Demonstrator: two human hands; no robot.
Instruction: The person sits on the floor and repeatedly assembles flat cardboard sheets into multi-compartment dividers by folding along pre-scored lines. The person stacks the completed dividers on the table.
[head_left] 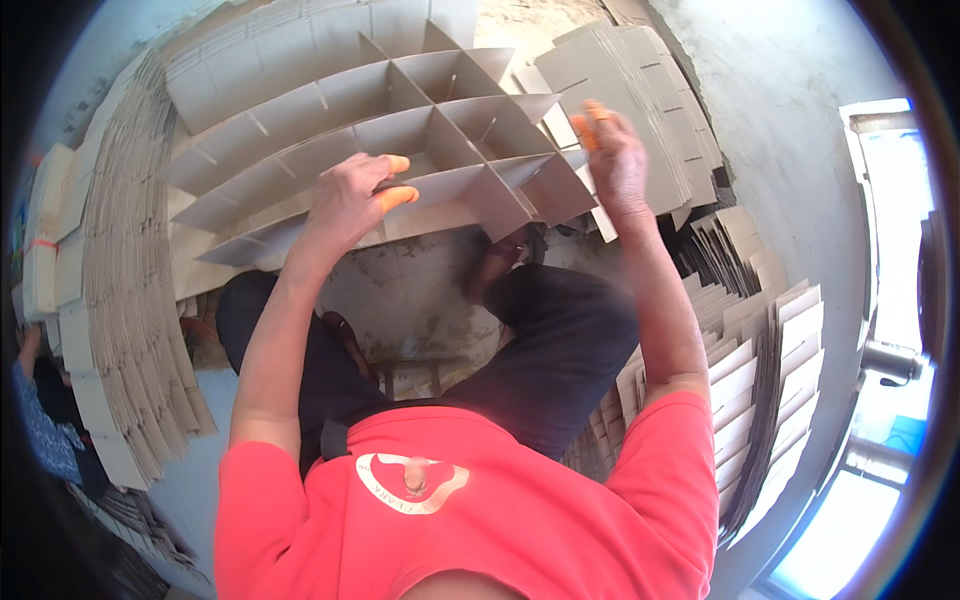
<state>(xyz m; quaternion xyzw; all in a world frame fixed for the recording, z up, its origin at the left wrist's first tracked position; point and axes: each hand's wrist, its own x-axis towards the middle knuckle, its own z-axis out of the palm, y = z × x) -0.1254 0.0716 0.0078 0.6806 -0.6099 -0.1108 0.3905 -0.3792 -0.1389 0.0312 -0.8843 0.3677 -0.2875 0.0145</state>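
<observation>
Two hands, yours, stand well apart: the left hand at ten o'clock, its fingertips parted over the near strip, and the right hand between one and two, just beside the grid's end; whether it grips anything, you cannot tell. Each shows two orange finger covers. One cardboard grid lies from eleven to twelve, three long strips crossed by two shorter ones. Large cardboard piles number at least three: a tall pile at nine, a flat stack at one, slanted stacks at four. Between your knees is a pale, stained floor. One other person is at eight; a bright window stands at four beside a pale wall.
</observation>
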